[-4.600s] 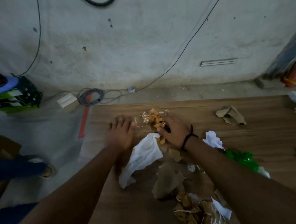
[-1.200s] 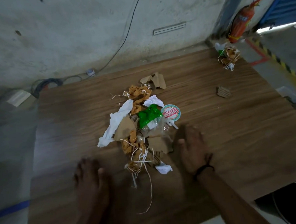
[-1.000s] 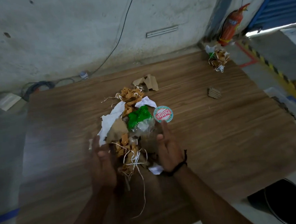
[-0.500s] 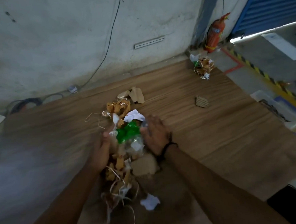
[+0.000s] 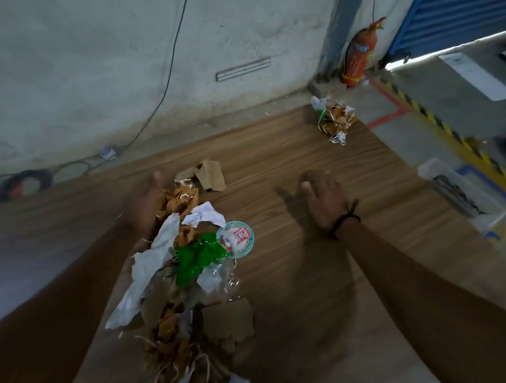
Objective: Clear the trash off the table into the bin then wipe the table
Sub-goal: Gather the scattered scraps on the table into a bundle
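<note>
two bare forearms reach in from the lower corners, both without sleeves as far as the view shows. the left hand (image 5: 146, 203) wears nothing: no ring, band or glove can be made out. the right hand (image 5: 324, 198) is also ungloved, and its wrist carries a thin black band (image 5: 344, 219), cord-like, with a short loose end or knot sticking up on the outer side. the light is dim and the edges are blurred, so finer detail on the fingers cannot be told.
</note>
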Demonstrator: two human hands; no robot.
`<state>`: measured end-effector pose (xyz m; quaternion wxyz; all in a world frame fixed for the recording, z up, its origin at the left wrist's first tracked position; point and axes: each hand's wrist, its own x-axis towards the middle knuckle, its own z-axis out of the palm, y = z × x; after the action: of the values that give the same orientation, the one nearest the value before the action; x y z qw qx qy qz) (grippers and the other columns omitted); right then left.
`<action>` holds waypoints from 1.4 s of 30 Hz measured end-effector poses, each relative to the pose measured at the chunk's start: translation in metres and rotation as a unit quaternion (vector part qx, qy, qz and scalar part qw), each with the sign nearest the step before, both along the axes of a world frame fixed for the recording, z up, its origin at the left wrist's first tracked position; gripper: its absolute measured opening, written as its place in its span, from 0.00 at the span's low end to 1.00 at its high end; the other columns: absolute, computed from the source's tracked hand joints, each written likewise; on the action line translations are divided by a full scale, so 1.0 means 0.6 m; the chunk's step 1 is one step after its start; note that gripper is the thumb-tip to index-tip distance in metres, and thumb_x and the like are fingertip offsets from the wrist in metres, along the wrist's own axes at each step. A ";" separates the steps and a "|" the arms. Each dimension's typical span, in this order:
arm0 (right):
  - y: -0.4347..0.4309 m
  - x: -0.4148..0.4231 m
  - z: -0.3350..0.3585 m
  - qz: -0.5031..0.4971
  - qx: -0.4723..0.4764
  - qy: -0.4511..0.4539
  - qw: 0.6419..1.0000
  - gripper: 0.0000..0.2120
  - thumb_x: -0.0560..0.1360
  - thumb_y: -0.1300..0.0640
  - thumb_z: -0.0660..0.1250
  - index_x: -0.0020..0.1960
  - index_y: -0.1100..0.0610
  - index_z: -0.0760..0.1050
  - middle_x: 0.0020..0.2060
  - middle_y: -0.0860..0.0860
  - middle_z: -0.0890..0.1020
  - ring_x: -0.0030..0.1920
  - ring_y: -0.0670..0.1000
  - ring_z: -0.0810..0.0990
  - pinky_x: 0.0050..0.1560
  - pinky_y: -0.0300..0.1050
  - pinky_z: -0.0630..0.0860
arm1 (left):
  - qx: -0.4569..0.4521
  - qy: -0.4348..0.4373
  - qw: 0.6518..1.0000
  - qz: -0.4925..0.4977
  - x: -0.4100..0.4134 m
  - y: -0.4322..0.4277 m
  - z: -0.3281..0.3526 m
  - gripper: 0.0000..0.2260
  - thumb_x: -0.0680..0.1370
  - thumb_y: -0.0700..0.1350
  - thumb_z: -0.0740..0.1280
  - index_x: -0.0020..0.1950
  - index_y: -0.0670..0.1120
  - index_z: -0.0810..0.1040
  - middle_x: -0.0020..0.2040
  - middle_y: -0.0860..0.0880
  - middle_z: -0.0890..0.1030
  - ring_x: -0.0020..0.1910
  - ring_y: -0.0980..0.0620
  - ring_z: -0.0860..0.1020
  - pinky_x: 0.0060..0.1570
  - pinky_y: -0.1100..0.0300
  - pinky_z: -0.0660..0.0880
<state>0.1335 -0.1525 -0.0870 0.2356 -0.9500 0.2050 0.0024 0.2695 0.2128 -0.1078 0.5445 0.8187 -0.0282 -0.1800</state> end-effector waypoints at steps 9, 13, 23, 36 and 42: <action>0.180 0.001 0.042 0.179 0.127 -0.091 0.971 0.38 0.72 0.34 0.44 0.75 0.56 0.59 0.74 0.55 0.63 0.75 0.53 0.58 0.75 0.50 0.55 | -0.038 -0.101 0.994 -0.034 -0.099 -0.018 0.102 0.23 0.80 0.59 0.49 0.62 0.46 0.75 0.56 0.67 0.79 0.59 0.68 0.74 0.61 0.72 0.67; 0.140 0.112 0.061 0.132 0.131 -0.077 0.980 0.28 0.78 0.39 0.52 0.74 0.51 0.61 0.75 0.54 0.60 0.76 0.55 0.57 0.75 0.53 0.55 | 0.085 -0.171 0.980 0.054 -0.195 0.112 0.126 0.33 0.76 0.70 0.45 0.69 0.51 0.71 0.60 0.53 0.76 0.59 0.72 0.71 0.63 0.71 0.65; 0.267 0.109 0.022 0.410 0.112 0.013 0.905 0.36 0.68 0.26 0.46 0.72 0.40 0.62 0.71 0.46 0.69 0.73 0.48 0.63 0.75 0.61 0.50 | -0.080 -0.082 0.978 0.174 -0.362 -0.008 0.057 0.33 0.72 0.62 0.69 0.73 0.61 0.58 0.66 0.46 0.74 0.61 0.40 0.76 0.54 0.37 0.76; 0.372 -0.002 0.005 0.320 0.301 -0.097 0.893 0.25 0.77 0.41 0.48 0.60 0.55 0.74 0.53 0.53 0.80 0.54 0.53 0.77 0.57 0.56 0.73 | 0.024 -0.203 0.942 0.265 -0.263 -0.081 0.014 0.19 0.81 0.55 0.51 0.64 0.44 0.70 0.58 0.45 0.74 0.59 0.47 0.73 0.59 0.46 0.71; 0.347 0.005 0.038 0.374 0.348 0.007 0.860 0.33 0.74 0.32 0.50 0.69 0.53 0.66 0.66 0.50 0.73 0.67 0.50 0.71 0.69 0.55 0.67 | 0.049 -0.163 0.969 0.181 -0.268 -0.056 0.028 0.23 0.82 0.55 0.51 0.76 0.49 0.60 0.75 0.49 0.64 0.71 0.62 0.59 0.71 0.60 0.58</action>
<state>0.1367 0.0555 -0.0644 0.5307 -0.8113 -0.1779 0.1686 0.1084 0.1790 -0.0911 0.5150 0.8544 0.0411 0.0560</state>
